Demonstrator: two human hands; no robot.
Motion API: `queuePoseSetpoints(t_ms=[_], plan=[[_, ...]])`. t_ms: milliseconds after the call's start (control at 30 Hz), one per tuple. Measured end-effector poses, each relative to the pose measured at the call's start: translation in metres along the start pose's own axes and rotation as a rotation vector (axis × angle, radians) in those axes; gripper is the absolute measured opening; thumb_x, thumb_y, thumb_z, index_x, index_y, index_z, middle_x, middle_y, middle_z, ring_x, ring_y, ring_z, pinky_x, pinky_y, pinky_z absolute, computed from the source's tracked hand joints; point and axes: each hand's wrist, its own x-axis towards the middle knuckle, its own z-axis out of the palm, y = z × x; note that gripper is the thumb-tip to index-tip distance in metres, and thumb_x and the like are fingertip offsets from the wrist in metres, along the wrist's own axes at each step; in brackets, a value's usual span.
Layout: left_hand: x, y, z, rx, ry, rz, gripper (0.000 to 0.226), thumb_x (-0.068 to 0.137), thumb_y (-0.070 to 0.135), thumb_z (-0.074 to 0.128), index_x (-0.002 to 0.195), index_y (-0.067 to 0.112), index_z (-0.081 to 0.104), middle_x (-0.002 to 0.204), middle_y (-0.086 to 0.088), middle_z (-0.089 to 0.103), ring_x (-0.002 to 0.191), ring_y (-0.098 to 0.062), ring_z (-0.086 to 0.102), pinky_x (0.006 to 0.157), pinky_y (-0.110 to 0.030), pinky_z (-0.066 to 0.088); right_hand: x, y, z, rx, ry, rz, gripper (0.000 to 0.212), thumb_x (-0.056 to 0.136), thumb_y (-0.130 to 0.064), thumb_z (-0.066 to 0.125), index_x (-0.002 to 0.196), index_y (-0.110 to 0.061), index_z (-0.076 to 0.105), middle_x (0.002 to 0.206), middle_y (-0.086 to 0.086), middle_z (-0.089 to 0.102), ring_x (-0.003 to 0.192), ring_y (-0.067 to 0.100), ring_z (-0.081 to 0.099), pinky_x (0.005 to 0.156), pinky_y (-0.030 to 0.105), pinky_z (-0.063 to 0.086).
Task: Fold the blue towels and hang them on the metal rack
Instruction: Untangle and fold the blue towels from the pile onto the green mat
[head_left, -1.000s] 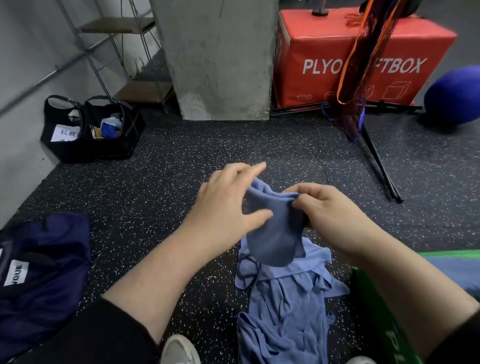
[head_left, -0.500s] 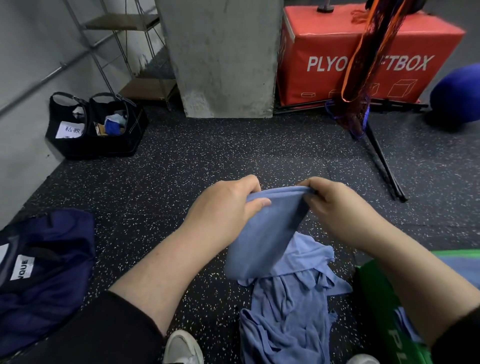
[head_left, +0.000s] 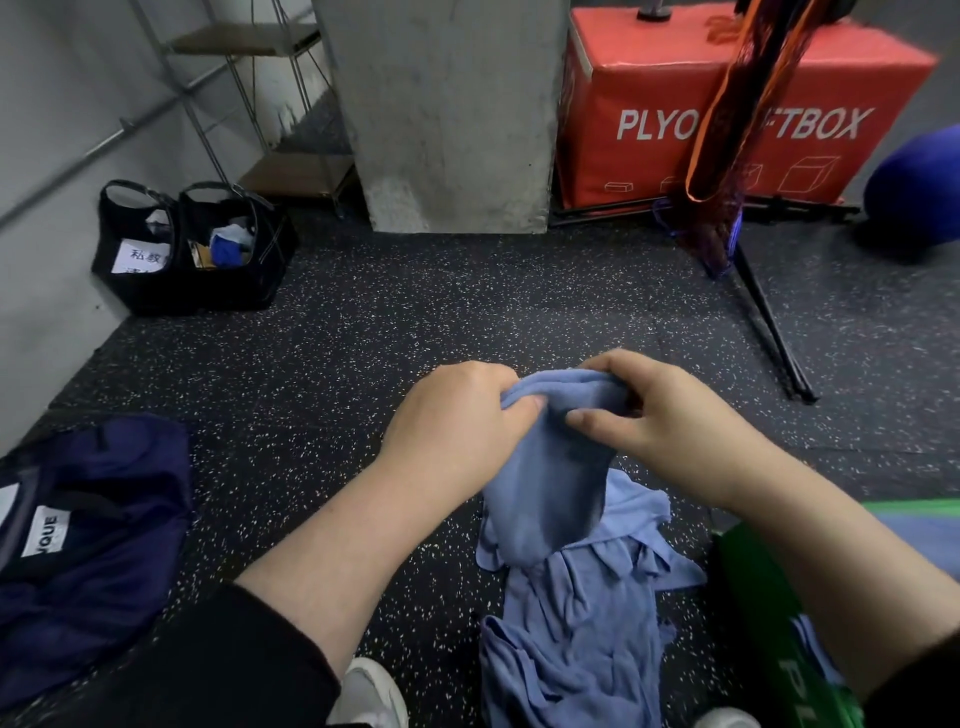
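Fingers (head_left: 524, 402) grip blue towel (head_left: 545, 493) before red "PLYO" box (head_left: 649, 104).

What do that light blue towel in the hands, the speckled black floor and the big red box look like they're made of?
The light blue towel, gripped by left hand and right hand, looks like thin soft cloth, matte: it sags and creases. The speckled black floor seems to be rubber matting, dull with pale flecks. The big red box looks vinyl-covered, probably padded: faint sheen, soft rounded edges.
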Motion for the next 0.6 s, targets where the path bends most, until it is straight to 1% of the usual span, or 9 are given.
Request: queuePoseSetpoints(t_ms=[100,167,200,267,300,367,433,500,600], plan=[[-0.001,0.000,0.003,-0.039,-0.003,-0.043,0.028,0.093,0.038,0.060,0.075,0.017,0.059,0.065,0.001,0.059,0.071,-0.025,0.059,0.060,-0.036,0.041,0.001,0.005,0.009,-0.042,0.040,0.068,0.022,0.088,-0.033,0.068,0.075,-0.019,0.057,0.055,-0.010,0.048,0.048,0.005,0.039,0.052,0.029,0.034],[0.000,0.001,0.006,-0.172,-0.015,-0.099,0.007,0.085,0.032,0.062,0.085,0.026,0.067,0.065,0.003,0.062,0.068,-0.024,0.061,0.057,-0.034,0.043,0.003,0.005,0.013,-0.057,0.081,0.118,0.024,0.088,-0.031,0.066,0.070,-0.020,0.054,0.051,-0.009,0.047,0.045,0.007,0.038,0.050,0.029,0.034],[0.000,0.002,0.008,-0.263,-0.012,-0.136,0.011,0.079,0.031,0.062,0.089,0.031,0.068,0.063,0.003,0.063,0.065,-0.025,0.063,0.056,-0.034,0.048,0.003,0.003,0.014,-0.070,0.093,0.133,0.024,0.087,-0.031,0.065,0.069,-0.021,0.054,0.052,-0.008,0.049,0.046,0.009,0.041,0.050,0.030,0.036],[-0.001,0.003,0.010,-0.390,0.023,-0.188,0.023,0.072,0.033,0.057,0.093,0.033,0.065,0.059,0.001,0.063,0.061,-0.029,0.065,0.057,-0.043,0.058,0.002,-0.002,0.015,-0.092,0.106,0.148,0.020,0.088,-0.031,0.063,0.073,-0.019,0.058,0.056,-0.003,0.054,0.050,0.014,0.047,0.052,0.035,0.042],[-0.002,0.004,0.011,-0.393,0.055,-0.189,0.022,0.074,0.031,0.058,0.094,0.033,0.064,0.058,0.001,0.061,0.060,-0.028,0.064,0.059,-0.044,0.058,0.002,-0.006,0.015,-0.106,0.107,0.143,0.018,0.089,-0.030,0.063,0.076,-0.018,0.060,0.059,0.000,0.057,0.053,0.016,0.049,0.055,0.037,0.045],[-0.005,0.005,0.011,-0.296,0.130,-0.155,0.020,0.083,0.024,0.060,0.101,0.033,0.063,0.060,0.004,0.057,0.064,-0.023,0.060,0.060,-0.037,0.051,-0.002,-0.014,0.016,-0.128,0.088,0.120,0.018,0.091,-0.029,0.062,0.078,-0.017,0.063,0.060,0.001,0.058,0.057,0.019,0.052,0.056,0.037,0.044],[-0.007,0.009,0.009,-0.248,0.193,-0.117,0.021,0.090,0.024,0.060,0.109,0.033,0.062,0.065,0.005,0.056,0.070,-0.020,0.058,0.061,-0.036,0.045,-0.005,-0.020,0.020,-0.129,0.072,0.104,0.025,0.093,-0.028,0.060,0.073,-0.013,0.059,0.052,-0.002,0.050,0.050,0.016,0.043,0.051,0.034,0.035],[-0.010,0.012,0.010,-0.278,0.208,-0.089,0.026,0.091,0.026,0.062,0.116,0.033,0.061,0.071,0.005,0.060,0.075,-0.020,0.061,0.065,-0.037,0.047,-0.007,-0.022,0.024,-0.097,0.073,0.114,0.034,0.094,-0.030,0.058,0.068,-0.010,0.053,0.047,-0.004,0.041,0.045,0.011,0.032,0.047,0.030,0.027],[-0.015,0.021,0.012,-0.291,0.192,-0.006,0.038,0.091,0.024,0.063,0.127,0.033,0.056,0.085,0.008,0.063,0.083,-0.017,0.061,0.072,-0.036,0.048,-0.008,-0.024,0.028,-0.015,0.090,0.116,0.040,0.095,-0.030,0.056,0.067,-0.004,0.048,0.051,-0.003,0.034,0.051,0.012,0.025,0.050,0.032,0.022]])
